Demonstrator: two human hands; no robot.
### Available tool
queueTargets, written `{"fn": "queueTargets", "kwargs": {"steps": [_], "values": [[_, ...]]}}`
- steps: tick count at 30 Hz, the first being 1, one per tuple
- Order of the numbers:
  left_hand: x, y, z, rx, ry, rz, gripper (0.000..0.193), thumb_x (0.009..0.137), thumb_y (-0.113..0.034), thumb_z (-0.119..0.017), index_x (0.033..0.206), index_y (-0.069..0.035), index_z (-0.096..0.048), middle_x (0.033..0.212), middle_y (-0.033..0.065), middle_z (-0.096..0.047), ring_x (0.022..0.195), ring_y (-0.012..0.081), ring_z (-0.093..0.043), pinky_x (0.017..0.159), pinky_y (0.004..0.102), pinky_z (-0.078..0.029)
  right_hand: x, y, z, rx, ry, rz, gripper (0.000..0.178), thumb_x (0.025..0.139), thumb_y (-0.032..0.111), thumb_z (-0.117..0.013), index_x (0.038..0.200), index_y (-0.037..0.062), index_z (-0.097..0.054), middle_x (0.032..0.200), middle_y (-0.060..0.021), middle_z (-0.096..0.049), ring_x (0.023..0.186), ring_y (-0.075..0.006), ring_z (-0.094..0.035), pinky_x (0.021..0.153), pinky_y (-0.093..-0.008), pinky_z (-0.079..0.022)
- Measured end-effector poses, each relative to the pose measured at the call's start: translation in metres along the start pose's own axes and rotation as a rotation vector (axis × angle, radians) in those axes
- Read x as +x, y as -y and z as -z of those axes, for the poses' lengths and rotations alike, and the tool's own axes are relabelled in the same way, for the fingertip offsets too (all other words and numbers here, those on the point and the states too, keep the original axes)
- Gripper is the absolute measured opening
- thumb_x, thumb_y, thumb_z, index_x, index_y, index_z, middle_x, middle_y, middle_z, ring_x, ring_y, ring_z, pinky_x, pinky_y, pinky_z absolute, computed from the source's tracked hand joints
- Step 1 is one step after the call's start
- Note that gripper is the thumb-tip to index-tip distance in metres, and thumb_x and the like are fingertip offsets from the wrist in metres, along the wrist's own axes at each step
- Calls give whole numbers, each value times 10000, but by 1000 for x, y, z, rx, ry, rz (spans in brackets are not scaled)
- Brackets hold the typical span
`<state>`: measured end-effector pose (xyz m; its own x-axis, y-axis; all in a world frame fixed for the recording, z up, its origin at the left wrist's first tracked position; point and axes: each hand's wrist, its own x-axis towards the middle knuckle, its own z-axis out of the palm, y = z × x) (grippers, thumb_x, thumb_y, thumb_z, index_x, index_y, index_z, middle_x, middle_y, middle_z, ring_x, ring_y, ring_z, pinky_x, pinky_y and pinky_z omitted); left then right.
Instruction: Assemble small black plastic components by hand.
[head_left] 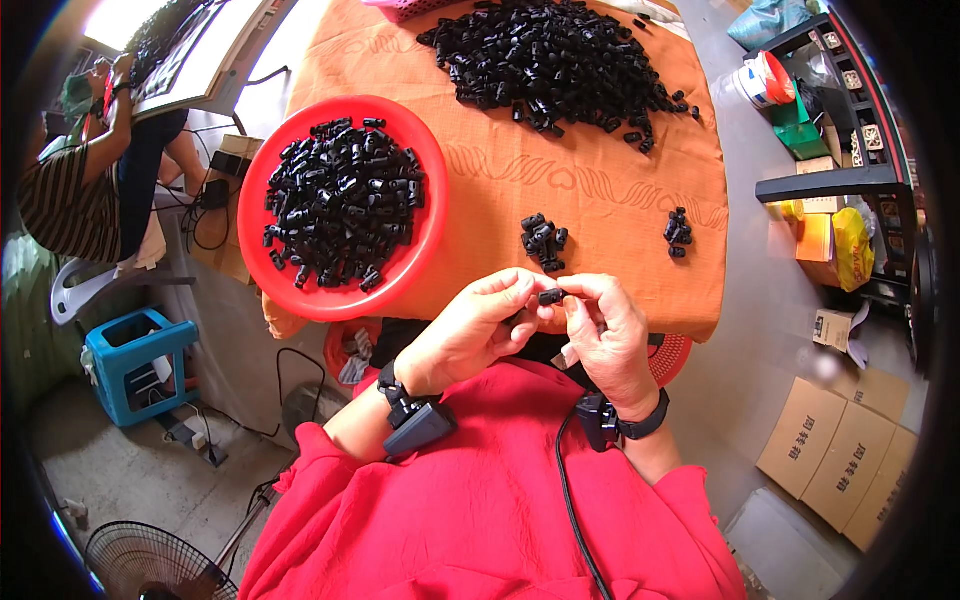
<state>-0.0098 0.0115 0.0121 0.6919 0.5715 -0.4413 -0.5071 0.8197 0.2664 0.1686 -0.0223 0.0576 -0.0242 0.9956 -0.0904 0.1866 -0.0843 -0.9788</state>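
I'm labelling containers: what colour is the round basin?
The basin is red, seen best in the head view.

The held plastic part (551, 297) is black, and so are the pieces in the large heap (550, 70). The round basin (434, 222) is bright red. The tablecloth (480, 235) is orange, with a band of darker wavy outlines and a heart motif. The wearer's top (480, 480) is plain pinkish red; the right wristband (648, 422) is black. The stool (110, 375) is blue, the co-worker's shirt (75, 210) dark with tan stripes, the plastic bag (855, 245) yellow, the cardboard boxes (845, 460) brown with dark print.
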Motion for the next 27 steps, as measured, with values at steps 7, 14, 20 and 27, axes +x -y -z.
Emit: {"fn": "queueTargets", "kwargs": {"steps": [7,14,20,27], "values": [[0,2,-4,61,-4,-12,224,961,-179,-653,1131,-46,-593,938,27,-608,667,50,-481,568,176,-383,-1,-9,3,-77,18,26,171,946,-70,-536,1084,12,-596,896,-92,-677,763,-141,-703,554,-241,-568],[-1,0,-5,87,-21,19,292,946,-145,-671,1187,-17,-568,932,14,-593,684,45,-490,596,173,-397,-2,-1,5,-110,36,-1,181,944,-61,-551,1100,14,-603,921,-102,-663,715,-157,-687,573,-274,-565],[-1,0,-6,115,-64,-8,305,945,-136,-668,1204,-11,-567,940,12,-604,689,44,-483,575,174,-381,2,-6,9,-242,58,119,217,939,-16,-600,1150,21,-636,924,-111,-652,691,-192,-667,613,-297,-547],[-2,0,-1,129,-14,18,243,961,-165,-651,1151,-21,-602,986,30,-631,679,50,-485,557,170,-362,1,0,8,-244,67,72,225,918,-23,-618,1131,35,-661,886,-99,-633,645,-191,-648,574,-299,-521]]}}
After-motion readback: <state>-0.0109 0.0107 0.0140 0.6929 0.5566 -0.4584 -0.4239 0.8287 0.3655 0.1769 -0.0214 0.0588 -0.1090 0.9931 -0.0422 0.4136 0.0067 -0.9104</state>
